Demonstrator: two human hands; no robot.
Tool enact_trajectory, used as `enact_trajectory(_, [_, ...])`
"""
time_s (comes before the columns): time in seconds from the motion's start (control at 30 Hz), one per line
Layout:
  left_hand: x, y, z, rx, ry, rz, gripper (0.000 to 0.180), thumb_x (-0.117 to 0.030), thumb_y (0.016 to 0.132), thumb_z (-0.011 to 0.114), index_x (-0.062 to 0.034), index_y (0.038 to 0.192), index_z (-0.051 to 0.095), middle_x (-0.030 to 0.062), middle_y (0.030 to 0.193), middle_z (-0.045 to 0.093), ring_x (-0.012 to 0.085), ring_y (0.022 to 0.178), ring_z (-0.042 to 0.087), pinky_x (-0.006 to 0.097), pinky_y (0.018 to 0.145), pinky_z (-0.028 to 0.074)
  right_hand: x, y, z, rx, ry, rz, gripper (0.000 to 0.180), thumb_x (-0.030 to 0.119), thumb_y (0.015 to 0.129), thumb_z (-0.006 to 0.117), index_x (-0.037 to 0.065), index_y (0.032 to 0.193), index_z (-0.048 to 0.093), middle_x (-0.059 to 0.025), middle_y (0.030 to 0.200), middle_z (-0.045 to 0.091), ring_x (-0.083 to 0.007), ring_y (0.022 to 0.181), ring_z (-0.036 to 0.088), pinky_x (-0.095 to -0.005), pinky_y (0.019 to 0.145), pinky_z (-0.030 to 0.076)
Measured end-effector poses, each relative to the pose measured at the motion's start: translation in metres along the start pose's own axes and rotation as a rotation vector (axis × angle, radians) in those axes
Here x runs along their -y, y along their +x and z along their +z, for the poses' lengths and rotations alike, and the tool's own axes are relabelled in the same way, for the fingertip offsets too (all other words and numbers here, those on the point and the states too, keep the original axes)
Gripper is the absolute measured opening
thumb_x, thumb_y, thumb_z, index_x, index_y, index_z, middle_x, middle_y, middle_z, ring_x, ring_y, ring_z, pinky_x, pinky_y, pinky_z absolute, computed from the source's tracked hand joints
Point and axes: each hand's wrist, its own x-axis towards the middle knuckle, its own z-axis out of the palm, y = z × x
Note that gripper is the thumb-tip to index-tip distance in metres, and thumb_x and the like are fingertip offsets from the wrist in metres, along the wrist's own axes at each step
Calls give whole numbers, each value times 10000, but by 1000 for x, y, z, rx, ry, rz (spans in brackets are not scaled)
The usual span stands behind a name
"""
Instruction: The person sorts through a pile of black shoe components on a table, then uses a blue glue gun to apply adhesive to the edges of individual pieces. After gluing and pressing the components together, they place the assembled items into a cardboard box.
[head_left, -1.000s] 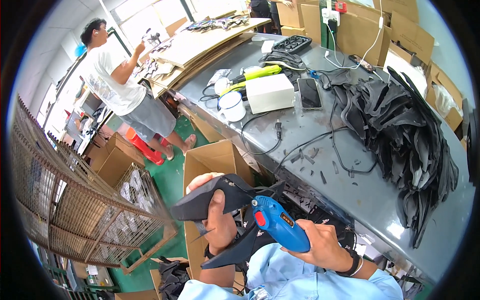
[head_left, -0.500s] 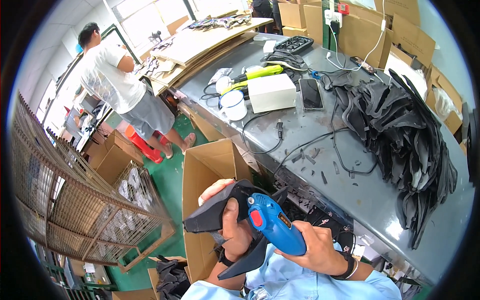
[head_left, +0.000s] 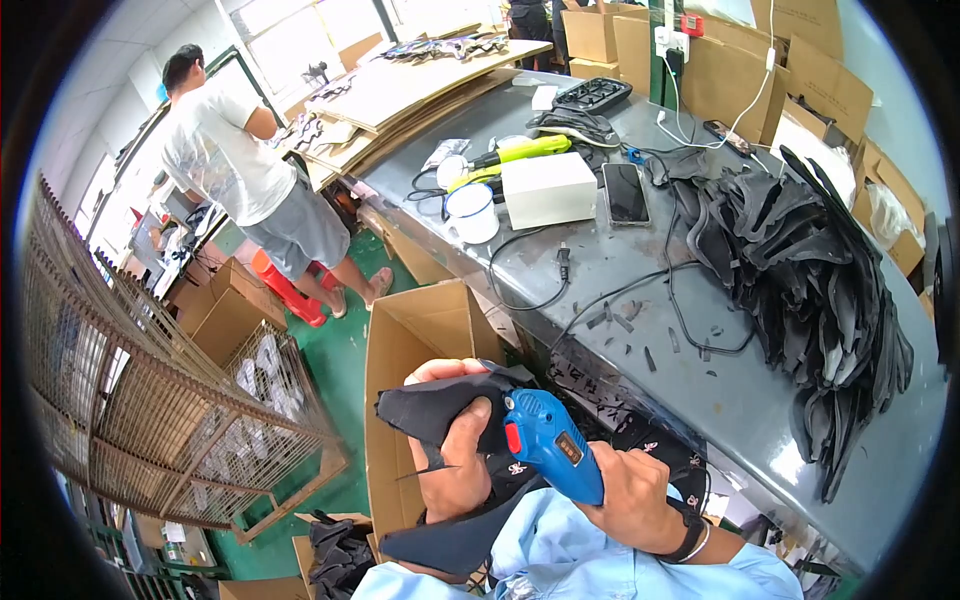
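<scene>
My left hand (head_left: pixel 458 462) grips a curved black moulded foam piece (head_left: pixel 430 408), thumb on top and fingers behind. Another long part of the black material (head_left: pixel 455 540) hangs below the hand, over the forearm; whether it belongs to the same piece is hidden. A thin dark strip dangles beside the palm. My right hand (head_left: pixel 635 498) is wrapped round the handle of a blue electric cutter (head_left: pixel 553 440) with a red button and a small display. The cutter's head meets the right edge of the foam piece; its blade is hidden. Below both hands lies my light blue clothing.
A tall open cardboard box (head_left: pixel 400 490) stands behind my left hand. The grey table (head_left: pixel 620 400) carries a heap of black pieces (head_left: pixel 800 270), scraps, cables, a phone (head_left: pixel 626 194), a white box (head_left: pixel 548 190) and a mug (head_left: pixel 471 214). A wire rack (head_left: pixel 150 400) and a person (head_left: pixel 225 150) are at left.
The black piece has turned in my left hand and shifted slightly right. The cutter is a little steeper against its edge, and the lower black part has swung left.
</scene>
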Motion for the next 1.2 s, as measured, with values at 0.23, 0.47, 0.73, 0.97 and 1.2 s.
enact_trajectory(0.23, [-17, 7, -10, 252, 389, -121, 304, 91, 797, 496, -11, 1083, 489, 71, 1054, 534, 138, 978, 520, 268, 887, 419, -3, -3, 0, -8, 9, -29, 598, 117, 595, 781, -28, 1103, 503, -99, 654, 550, -245, 540, 556, -327, 529, 425])
enact_trajectory(0.47, [-12, 15, -25, 487, 423, -129, 343, 123, 742, 469, 2, 1052, 554, 87, 1066, 570, 191, 988, 552, 296, 887, 426, 0, -5, -6, 44, 131, -15, 670, 138, 563, 820, -23, 1123, 489, -132, 702, 590, -269, 564, 593, -343, 533, 453])
enact_trajectory(0.73, [-12, 27, -32, 946, 602, -152, 433, 26, 763, 628, 0, 1175, 498, 70, 1130, 553, 169, 1061, 522, 296, 927, 402, -2, 2, -20, 24, 136, -78, 692, 154, 554, 835, -30, 1123, 486, -144, 741, 607, -286, 567, 595, -355, 530, 464])
enact_trajectory(0.97, [1, 2, -11, 996, 294, -787, 616, -86, 819, 669, -38, 1345, 353, 52, 1178, 486, 143, 1140, 420, 299, 978, 333, -12, 42, -36, -23, 589, 325, 548, 237, 734, 771, 1, 1129, 473, -127, 868, 610, -200, 752, 629, -313, 663, 490])
enact_trajectory(1.2, [49, -44, 1, 686, -112, -385, 607, -376, 886, 543, 12, 1319, 366, 146, 1183, 544, 243, 1074, 558, 389, 886, 478, -30, 48, -31, -196, 902, 550, 526, 226, 736, 765, 21, 1121, 471, -39, 850, 533, -135, 793, 531, -287, 721, 453])
